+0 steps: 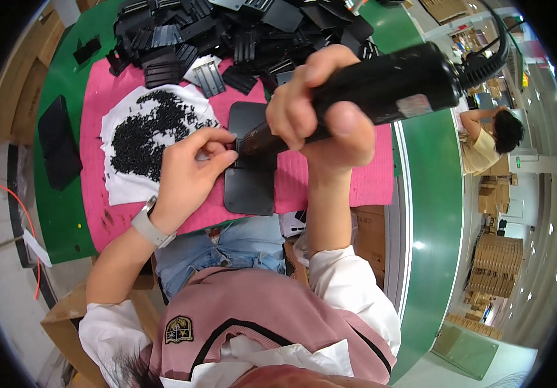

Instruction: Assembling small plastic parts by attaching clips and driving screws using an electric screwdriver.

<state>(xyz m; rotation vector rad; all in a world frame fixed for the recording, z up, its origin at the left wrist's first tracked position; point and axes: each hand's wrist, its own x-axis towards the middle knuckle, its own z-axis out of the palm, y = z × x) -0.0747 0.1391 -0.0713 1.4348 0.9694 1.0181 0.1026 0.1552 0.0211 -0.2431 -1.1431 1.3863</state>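
My right hand [320, 123] is wrapped around a black corded electric screwdriver [395, 81], tilted with its tip down to the left. The tip meets the middle of a flat black hinged-looking plastic part [249, 194], which lies in front of me on a pink mat [366, 174]. Close beside that tip, the thumb and fingers of my left hand [188, 168] are pinched together at the part's left edge; what sits between them is hidden. To the left, many small black screws [139, 139] are spread over a white cloth [120, 191].
A heap of black plastic parts [252, 32] covers the far side of the green table [430, 194]. Another black part [59, 142] lies at the left edge. The screwdriver's cord [495, 61] runs off to the upper right. A person [488, 139] sits farther off among stacked cartons [495, 265].
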